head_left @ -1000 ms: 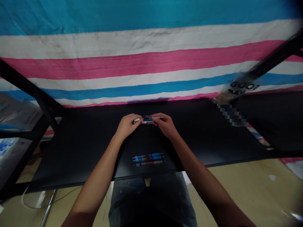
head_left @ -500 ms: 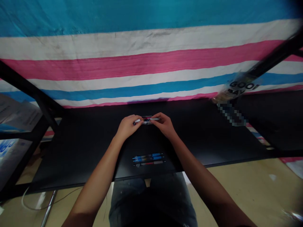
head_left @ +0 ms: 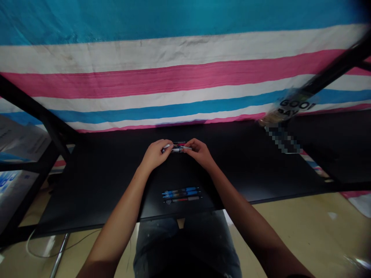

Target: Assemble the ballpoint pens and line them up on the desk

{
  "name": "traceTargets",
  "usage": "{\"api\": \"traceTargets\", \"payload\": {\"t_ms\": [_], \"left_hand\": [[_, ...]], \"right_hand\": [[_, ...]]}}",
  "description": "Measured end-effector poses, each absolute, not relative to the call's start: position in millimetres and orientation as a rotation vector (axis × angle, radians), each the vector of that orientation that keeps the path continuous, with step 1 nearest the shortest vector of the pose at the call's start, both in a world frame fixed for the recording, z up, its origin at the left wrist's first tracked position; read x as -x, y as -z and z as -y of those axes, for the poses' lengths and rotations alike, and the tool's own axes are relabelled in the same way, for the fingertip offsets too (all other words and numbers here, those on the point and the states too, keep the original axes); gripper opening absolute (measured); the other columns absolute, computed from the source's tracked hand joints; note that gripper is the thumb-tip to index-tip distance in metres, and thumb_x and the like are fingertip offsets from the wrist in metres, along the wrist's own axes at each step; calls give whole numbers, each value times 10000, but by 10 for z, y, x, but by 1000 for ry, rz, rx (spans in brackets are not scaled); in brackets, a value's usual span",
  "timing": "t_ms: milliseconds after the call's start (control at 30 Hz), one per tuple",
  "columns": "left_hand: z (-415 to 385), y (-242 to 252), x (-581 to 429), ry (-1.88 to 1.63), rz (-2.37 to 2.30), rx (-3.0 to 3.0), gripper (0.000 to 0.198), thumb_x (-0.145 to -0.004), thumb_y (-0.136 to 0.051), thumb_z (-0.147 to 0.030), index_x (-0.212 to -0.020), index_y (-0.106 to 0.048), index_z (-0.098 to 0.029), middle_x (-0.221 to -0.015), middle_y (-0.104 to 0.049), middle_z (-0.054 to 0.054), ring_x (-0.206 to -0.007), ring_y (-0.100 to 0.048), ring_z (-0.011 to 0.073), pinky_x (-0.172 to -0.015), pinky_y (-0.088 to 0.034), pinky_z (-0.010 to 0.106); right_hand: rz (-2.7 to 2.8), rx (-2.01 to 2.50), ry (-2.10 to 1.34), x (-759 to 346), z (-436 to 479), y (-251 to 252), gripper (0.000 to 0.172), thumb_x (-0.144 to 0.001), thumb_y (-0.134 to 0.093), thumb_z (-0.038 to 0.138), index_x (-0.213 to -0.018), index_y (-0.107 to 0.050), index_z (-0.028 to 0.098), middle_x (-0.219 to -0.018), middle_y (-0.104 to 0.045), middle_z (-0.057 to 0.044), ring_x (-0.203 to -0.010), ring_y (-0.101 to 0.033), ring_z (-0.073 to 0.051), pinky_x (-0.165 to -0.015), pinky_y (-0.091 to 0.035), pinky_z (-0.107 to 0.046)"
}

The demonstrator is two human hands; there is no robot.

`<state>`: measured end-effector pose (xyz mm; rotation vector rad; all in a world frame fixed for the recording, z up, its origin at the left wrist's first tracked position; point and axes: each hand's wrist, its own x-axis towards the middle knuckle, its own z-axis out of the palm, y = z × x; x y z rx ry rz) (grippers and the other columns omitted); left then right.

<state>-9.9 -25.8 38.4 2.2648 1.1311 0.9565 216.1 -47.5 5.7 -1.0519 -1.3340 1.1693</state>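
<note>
A cluster of slim plastic pens point(head_left: 177, 148), white, dark and red in parts, is held crosswise over the far half of a black tabletop point(head_left: 101, 173). The left hand point(head_left: 154, 155) pinches one end and the right hand point(head_left: 199, 153) the other, each grip closed on the cluster at the fingertips; whether the pens touch the surface cannot be told. Nearer the person than the grip, and well apart from it, a row of three pens point(head_left: 182, 194), two blue-barrelled and one dark with a red band, lies side by side near the tabletop's front edge. Beyond the grip hangs a blue, white and pink striped tarpaulin point(head_left: 174, 77). Far right of the grip, a clear plastic bag with black lettering point(head_left: 292, 106) shows against a slanted black metal bar point(head_left: 339, 67)
</note>
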Motion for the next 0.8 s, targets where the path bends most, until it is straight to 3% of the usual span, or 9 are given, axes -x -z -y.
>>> {"api": "traceTargets", "payload": {"t_ms": [233, 367, 533, 800], "left_hand": [[219, -342, 107, -987, -1101, -2187, 213, -981, -582, -313, -1041, -747, -192, -1029, -770, 81, -948, -709, 221, -853, -525, 329], [227, -363, 93, -956, -1124, -2163, 219, -979, -568, -302, -1077, -735, -199, -1072, -770, 73, -989, -707, 224, -883, -519, 330], [243, -390, 95, -945, -1203, -2102, 253, -948, -604, -299, -1160, -697, -198, -1032, -753, 64, -856, -680, 197, -763, -496, 297], [200, -350, 94, -1018, -1114, -1732, 244, -977, -498, -354, -1029, -666, -185, -771, -611, 2, -691, -554, 143, -632, -436, 248]], "right_hand": [[1341, 1038, -1222, -2176, 481, -104, 289, -869, -731, 492, -848, -699, 206, -697, -707, -13, -657, -621, -157, -645, -467, -301], [1277, 1029, -1222, -2185, 452, -50, 285, -868, -729, 498, -861, -708, 215, -676, -667, 6, -632, -572, -144, -628, -453, -293], [1230, 1029, -1205, -2202, 432, -26, 276, -827, -772, 476, -916, -716, 221, -735, -680, 0, -656, -567, -146, -640, -462, -300], [1194, 1020, -1174, -2203, 433, -28, 282, -772, -825, 424, -906, -667, 232, -779, -648, 24, -647, -527, -126, -636, -430, -286]]}}
